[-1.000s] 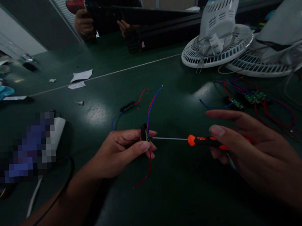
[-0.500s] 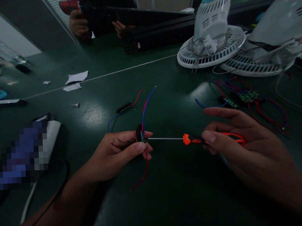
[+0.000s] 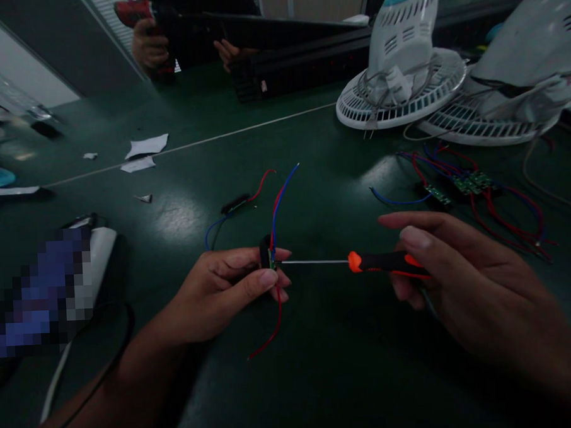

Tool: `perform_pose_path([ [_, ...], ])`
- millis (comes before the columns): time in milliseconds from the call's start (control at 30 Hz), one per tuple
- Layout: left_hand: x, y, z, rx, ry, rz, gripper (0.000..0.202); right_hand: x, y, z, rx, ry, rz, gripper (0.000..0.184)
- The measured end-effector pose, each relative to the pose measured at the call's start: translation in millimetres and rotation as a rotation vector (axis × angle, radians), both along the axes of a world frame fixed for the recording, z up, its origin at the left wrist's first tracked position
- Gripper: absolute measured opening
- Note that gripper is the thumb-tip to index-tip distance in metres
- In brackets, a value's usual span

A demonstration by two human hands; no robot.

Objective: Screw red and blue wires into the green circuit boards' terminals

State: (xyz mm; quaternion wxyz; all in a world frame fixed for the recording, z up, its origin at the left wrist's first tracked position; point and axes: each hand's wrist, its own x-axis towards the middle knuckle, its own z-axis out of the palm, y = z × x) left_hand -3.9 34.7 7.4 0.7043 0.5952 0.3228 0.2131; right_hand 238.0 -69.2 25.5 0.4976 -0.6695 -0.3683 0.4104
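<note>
Between the thumb and fingers of my left hand (image 3: 227,292) is a small green circuit board (image 3: 272,260) with a black part on its left side. Red and blue wires (image 3: 276,205) rise from it, and a red wire (image 3: 277,321) hangs below. My right hand (image 3: 463,275) is closed on the orange and black handle of a screwdriver (image 3: 373,262). Its thin shaft lies level, and the tip meets the board beside my left fingers. Exactly what the tip touches is too small to see. Behind my left hand lies another black module (image 3: 235,204) with a red and a blue wire.
Several green boards with wires (image 3: 471,182) lie at the right, near two white fans (image 3: 399,111). Scraps of white paper (image 3: 147,146) are at the back left, a white object (image 3: 98,266) nearer. Across the table, a person's hand (image 3: 150,46) holds a red and black power drill (image 3: 135,13).
The screwdriver handle has turned about its axis, and my right thumb and fingers have shifted on it. My left hand and the board stay almost where they were.
</note>
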Motion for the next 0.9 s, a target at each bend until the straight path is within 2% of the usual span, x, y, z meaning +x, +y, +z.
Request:
perform_pose_path([
  [133, 0.4, 0.9, 0.7, -0.001, 0.005, 0.001, 0.02, -0.6, -1.7, -1.2, 0.044, 0.064, -0.01, 0.033],
  [567, -0.8, -0.1, 0.9, -0.014, -0.004, 0.013, 0.02, -0.2, -2.5, -6.1, 0.098, 0.139, -0.035, 0.038],
  [800, 0.8, 1.3, 1.2, -0.006, 0.005, 0.017, 0.021, -0.9, -3.0, -2.4, 0.089, 0.15, -0.044, 0.035],
  [900, 1.7, 2.2, 0.6, -0.002, 0.005, 0.005, 0.02, -0.8, 0.0, -1.5, 0.031, 0.144, -0.007, 0.032],
])
